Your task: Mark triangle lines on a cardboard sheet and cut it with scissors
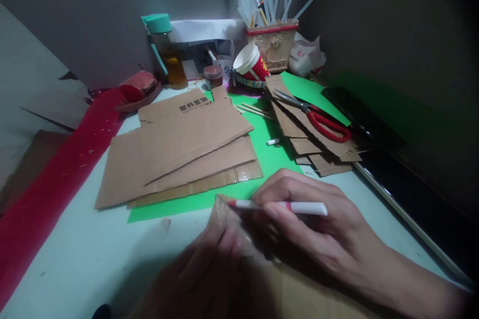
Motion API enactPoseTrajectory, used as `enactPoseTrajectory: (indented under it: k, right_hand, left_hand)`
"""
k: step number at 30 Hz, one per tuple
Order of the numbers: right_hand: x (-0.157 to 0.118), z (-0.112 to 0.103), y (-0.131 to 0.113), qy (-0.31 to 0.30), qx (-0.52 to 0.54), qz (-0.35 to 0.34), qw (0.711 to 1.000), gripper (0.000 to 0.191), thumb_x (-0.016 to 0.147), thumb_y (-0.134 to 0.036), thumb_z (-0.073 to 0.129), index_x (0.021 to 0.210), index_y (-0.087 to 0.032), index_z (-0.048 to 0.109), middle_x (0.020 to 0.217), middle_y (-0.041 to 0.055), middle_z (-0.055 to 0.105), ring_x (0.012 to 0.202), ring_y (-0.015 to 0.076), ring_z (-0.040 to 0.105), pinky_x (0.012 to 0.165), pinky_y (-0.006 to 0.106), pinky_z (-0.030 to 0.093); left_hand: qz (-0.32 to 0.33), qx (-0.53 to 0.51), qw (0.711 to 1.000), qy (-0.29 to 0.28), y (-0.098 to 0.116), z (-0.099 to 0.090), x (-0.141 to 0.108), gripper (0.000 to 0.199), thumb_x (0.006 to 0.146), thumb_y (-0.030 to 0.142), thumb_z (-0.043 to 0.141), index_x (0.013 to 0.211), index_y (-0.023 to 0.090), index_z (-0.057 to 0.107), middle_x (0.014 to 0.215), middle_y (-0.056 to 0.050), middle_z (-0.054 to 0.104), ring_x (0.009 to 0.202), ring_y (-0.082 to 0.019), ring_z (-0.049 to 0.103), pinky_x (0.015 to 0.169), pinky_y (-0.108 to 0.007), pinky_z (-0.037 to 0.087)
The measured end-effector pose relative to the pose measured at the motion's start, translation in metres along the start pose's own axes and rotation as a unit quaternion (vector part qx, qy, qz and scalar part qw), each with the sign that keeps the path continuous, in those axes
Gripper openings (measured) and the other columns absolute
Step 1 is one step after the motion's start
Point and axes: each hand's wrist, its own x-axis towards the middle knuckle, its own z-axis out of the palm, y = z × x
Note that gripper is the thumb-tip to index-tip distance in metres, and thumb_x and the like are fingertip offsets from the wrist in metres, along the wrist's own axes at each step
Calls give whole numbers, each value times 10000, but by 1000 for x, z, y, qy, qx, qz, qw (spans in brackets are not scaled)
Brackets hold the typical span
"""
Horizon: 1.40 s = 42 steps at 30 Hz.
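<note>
My right hand [322, 224] is closed around a slim white pen [309, 208] with a pink band and a reddish tip section. The pen lies nearly level, its tip pointing left at the corner of a cardboard piece [303, 289]. My left hand [198, 269], dim and close to the camera, pinches that piece near its raised corner. Clear tape seems to shine on the cardboard there. Beyond the hands, a stack of cut cardboard sheets [168, 144] rests on a green sheet [269, 159].
Red-handled scissors [329, 127] lie on cardboard strips [337, 152] at the right, beside a dark flat device [411, 209]. Behind stand a bottle [174, 62], a paper cup [254, 62] and a box of white sticks [271, 47]. Red cloth [75, 159] runs along the left.
</note>
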Motion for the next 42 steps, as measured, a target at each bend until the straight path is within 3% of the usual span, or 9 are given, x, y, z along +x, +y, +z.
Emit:
enactPoseTrajectory:
  k: [4,11,17,22,25,31,37,39,42]
  right_hand:
    - [7,7,5,11,-3,0,1000,238,1111,-185,577,905,-198,695,854,0,720,758,114,663,688,235,525]
    - [5,11,9,22,-7,-32,999,232,1117,-173,569,920,-189,690,875,12,728,785,111,663,714,230,520]
    - [5,14,11,21,4,-58,998,225,1125,-176,562,950,-183,704,903,35,733,827,144,666,746,271,529]
    - [6,15,14,30,4,-43,999,246,1121,-175,567,923,-158,712,886,41,726,799,132,659,732,263,517]
    - [7,15,16,29,8,-47,998,235,1118,-174,574,932,-148,715,904,52,733,826,137,671,758,262,526]
    - [9,14,16,22,4,-59,998,215,1112,-182,612,923,-169,713,893,30,731,824,124,672,758,229,514]
    - [4,0,6,27,-12,-42,999,236,1085,-195,636,858,-192,701,817,-9,710,719,107,642,657,221,484]
    - [-3,-11,1,48,-21,-19,998,256,1087,-194,631,840,-207,701,800,-19,719,698,105,654,644,224,495]
    - [-20,-29,-6,114,-33,9,993,267,1117,-254,620,874,-255,730,842,-33,753,811,126,724,738,226,559]
  left_hand:
    - [21,-3,999,24,0,4,2,424,1045,74,503,1436,69,669,1581,-151,654,1647,-313,407,1379,-417,351]
    - [32,35,998,-33,-2,2,-7,543,1022,47,479,1548,100,605,1667,-133,581,1649,-329,406,1340,-416,430]
    - [71,68,994,-41,-3,3,-6,565,1022,-3,370,1517,106,620,1564,-88,674,1578,-234,523,1304,-349,490]
    - [98,74,992,-23,-2,12,-2,401,1068,63,407,1352,91,688,1419,-105,759,1445,-229,643,1337,-391,436]
    - [104,77,992,-6,-4,15,2,359,1077,49,413,1279,100,705,1319,-83,801,1332,-217,709,1292,-384,470]
    - [71,68,994,40,-4,3,19,354,1133,67,349,1342,63,635,1319,-78,819,1231,-221,767,1154,-363,508]
    - [67,88,991,68,-2,-2,28,394,1114,16,266,1261,57,629,1183,-77,860,1042,-188,828,1062,-348,538]
    - [81,91,991,60,-3,1,23,387,1116,4,296,1296,59,634,1259,-77,843,1126,-196,814,1077,-349,544]
    - [78,77,993,49,-6,5,14,356,1153,59,355,1383,57,628,1382,-99,796,1268,-236,766,1129,-372,540]
